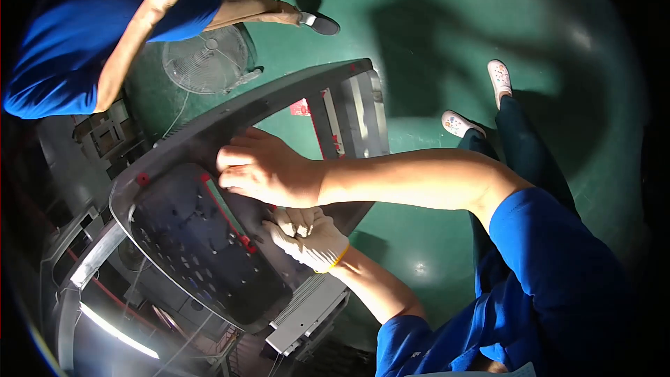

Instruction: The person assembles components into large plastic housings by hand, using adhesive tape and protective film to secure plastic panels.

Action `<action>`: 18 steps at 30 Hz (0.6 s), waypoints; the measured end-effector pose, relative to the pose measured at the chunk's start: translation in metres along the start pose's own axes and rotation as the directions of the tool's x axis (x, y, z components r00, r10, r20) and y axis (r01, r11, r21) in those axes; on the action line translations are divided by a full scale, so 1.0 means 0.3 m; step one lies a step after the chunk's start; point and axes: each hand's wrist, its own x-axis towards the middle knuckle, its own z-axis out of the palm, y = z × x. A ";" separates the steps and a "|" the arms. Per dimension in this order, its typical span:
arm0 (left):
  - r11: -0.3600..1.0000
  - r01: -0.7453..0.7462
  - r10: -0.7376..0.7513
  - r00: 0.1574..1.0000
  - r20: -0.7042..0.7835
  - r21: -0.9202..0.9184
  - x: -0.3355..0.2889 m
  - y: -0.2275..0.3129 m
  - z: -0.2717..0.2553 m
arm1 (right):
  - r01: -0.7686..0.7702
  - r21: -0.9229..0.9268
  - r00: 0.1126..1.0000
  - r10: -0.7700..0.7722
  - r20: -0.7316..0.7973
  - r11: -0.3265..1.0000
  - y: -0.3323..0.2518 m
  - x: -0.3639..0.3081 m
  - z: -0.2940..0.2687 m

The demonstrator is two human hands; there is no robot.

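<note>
A large dark grey moulded panel (279,91) stretches across the middle, with broad openings and small red patches along its edges. My bare right hand (269,167) is over its middle crosspiece, with the fingers curled in. Whatever they hold, if anything, is hidden under them. Just below it, my left hand (307,237) in a white knitted glove is closed against the panel, its thumb pointing left. What lies inside that hand does not show. Beside the hands, a recessed section (202,237) of the panel is dotted with many holes or bright spots.
At the upper left stands a person in a blue shirt (70,49); a round caged fan (209,63) is close by. A vented grey box (307,314) sits below the panel. A metal frame (98,258) and a lit tube (118,331) are at lower left. The floor (419,230) is green.
</note>
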 end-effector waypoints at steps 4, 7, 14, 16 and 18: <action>0.999 -0.030 0.032 0.993 -0.116 0.024 -0.008 0.001 -0.011 | -0.070 0.296 0.995 0.089 -0.051 0.952 0.002 0.023 -0.067; 0.999 -0.047 0.048 0.994 -0.098 0.008 -0.006 -0.002 -0.029 | -0.049 0.269 0.998 0.054 -0.011 0.962 -0.004 0.119 -0.088; 0.997 -0.079 0.082 0.976 -0.202 0.019 0.002 -0.001 -0.034 | -0.089 0.327 0.979 0.022 0.203 0.941 -0.049 0.312 -0.066; 1.000 -0.007 0.002 0.990 -0.144 -0.028 0.004 0.007 -0.059 | 0.004 0.267 0.987 -0.047 0.156 0.964 -0.031 0.320 -0.029; 1.000 0.012 -0.011 0.982 -0.189 0.004 -0.001 0.005 -0.063 | 0.020 0.233 0.980 -0.065 0.188 0.972 -0.026 0.313 0.007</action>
